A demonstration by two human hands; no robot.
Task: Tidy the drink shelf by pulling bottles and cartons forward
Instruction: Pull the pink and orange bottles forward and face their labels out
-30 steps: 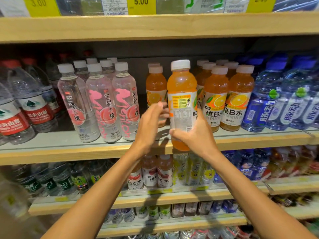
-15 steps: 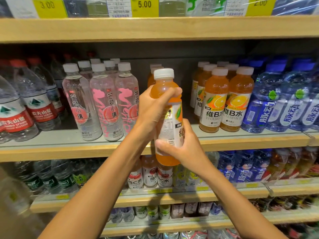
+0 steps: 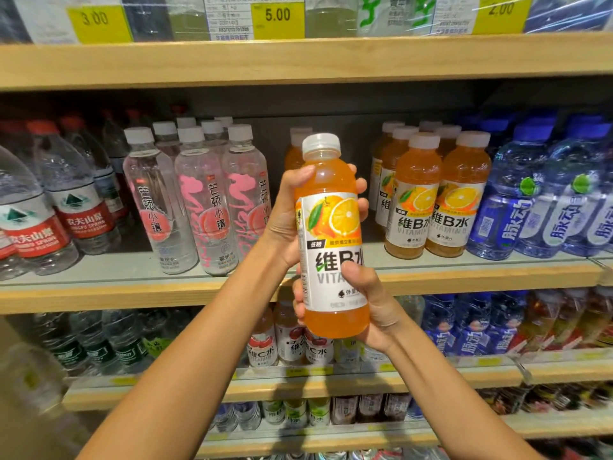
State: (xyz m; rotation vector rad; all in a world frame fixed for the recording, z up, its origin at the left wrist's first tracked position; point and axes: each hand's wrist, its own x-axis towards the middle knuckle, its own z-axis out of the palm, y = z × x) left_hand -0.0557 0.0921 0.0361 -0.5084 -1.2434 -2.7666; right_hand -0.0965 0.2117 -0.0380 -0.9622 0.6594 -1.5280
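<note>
Orange bottle held off the shelf: left hand grips its top, right hand its base. Next, likely stand it at the front beside the orange row.

Clear glossy plastic orange bottle with a smooth paper-like label and a matt white cap; pale wood-grain shelf edge, matt grey deck.

Yellow 3.00 price tag, yellow 5.00 price tag, yellow 2.00 price tag
</note>
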